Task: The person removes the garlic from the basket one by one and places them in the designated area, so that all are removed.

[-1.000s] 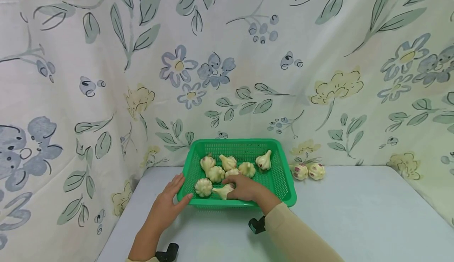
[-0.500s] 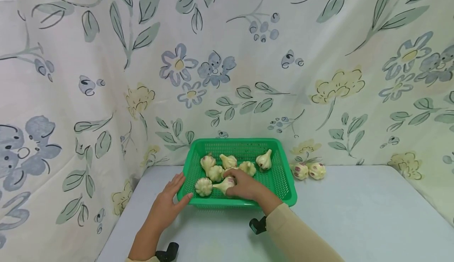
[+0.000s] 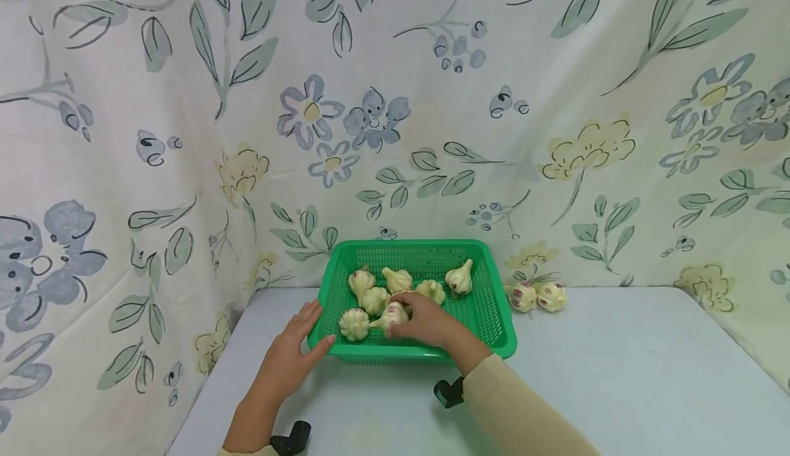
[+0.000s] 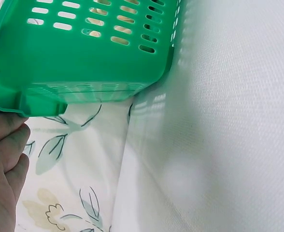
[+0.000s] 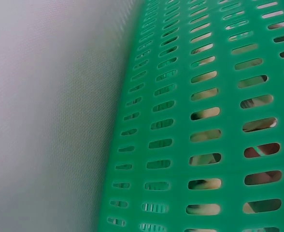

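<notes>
A green plastic basket (image 3: 426, 352) with slotted walls stands on the white table, several garlic bulbs inside it. My right hand (image 3: 426, 320) reaches over its front rim and holds one garlic bulb (image 3: 390, 315) between thumb and fingers, the stem pointing left. Close to that bulb lies another garlic bulb (image 3: 354, 324). My left hand (image 3: 290, 353) rests on the basket's front left corner, fingers straight along the left rim and thumb at the front. In the left wrist view its fingers (image 4: 9, 145) touch the rim from outside. The right wrist view shows only the basket's slotted wall (image 5: 180, 125).
Two garlic bulbs (image 3: 537, 297) lie on the table (image 3: 623, 360) just right of the basket. A floral curtain (image 3: 432, 99) hangs directly behind the table and along its left side. Another garlic bulb (image 3: 459, 278) sits apart at the basket's back right.
The garlic bulb in my right hand has turned and shifted slightly up, showing more of its purple-streaked side. The right fingers moved a little with it. My left hand stays at the corner.
</notes>
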The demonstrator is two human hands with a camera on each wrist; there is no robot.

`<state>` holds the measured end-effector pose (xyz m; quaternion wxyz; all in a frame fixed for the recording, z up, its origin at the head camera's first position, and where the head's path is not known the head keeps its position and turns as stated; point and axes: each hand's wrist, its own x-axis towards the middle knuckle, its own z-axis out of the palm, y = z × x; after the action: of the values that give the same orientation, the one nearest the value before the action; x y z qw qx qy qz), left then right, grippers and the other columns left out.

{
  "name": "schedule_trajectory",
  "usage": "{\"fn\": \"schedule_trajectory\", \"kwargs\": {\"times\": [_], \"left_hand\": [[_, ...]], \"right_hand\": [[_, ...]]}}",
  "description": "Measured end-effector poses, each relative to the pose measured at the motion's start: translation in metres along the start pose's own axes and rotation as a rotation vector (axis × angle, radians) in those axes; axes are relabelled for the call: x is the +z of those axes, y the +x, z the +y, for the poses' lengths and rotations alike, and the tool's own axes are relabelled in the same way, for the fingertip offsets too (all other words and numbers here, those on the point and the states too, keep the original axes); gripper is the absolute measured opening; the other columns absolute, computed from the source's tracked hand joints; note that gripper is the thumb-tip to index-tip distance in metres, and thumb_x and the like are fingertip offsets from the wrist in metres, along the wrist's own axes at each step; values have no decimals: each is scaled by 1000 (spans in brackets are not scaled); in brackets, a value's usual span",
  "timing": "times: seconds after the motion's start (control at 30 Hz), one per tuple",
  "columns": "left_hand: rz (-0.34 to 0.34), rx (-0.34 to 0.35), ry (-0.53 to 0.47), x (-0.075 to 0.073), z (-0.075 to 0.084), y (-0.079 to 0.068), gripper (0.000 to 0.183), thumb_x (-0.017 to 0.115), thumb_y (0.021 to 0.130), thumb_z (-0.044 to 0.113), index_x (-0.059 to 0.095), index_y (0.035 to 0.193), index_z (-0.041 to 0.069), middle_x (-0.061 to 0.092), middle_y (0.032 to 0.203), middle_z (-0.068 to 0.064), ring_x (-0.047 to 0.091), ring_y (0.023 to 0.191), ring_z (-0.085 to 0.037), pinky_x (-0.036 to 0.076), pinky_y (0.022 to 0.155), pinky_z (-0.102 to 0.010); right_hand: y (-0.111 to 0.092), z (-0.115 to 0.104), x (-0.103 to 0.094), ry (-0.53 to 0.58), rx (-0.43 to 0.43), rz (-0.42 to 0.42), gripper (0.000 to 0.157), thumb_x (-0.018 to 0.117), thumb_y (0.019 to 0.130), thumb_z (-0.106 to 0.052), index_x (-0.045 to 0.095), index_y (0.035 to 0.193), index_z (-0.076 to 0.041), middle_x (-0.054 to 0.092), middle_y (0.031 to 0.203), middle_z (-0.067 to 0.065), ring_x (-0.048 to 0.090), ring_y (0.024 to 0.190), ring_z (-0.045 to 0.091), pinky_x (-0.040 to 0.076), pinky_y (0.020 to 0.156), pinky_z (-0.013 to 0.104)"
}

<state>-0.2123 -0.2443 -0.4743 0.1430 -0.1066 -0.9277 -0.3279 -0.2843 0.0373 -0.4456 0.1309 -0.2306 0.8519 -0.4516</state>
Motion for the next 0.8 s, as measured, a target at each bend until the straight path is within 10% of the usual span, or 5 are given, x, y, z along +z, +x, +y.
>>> {"fn": "schedule_trajectory", "kwargs": {"times": [0.8], "left_hand": [[-27,-26,-29,1,-2,1,71,64,94,47,41,151,11,34,159,-3,27,149,-27,25,119,-53]], "right_hand": [[-6,-5,0,12,-73,183,75,79,84,-37,46,148,-19,48,147,7,59,117,30,57,75,32]]}}
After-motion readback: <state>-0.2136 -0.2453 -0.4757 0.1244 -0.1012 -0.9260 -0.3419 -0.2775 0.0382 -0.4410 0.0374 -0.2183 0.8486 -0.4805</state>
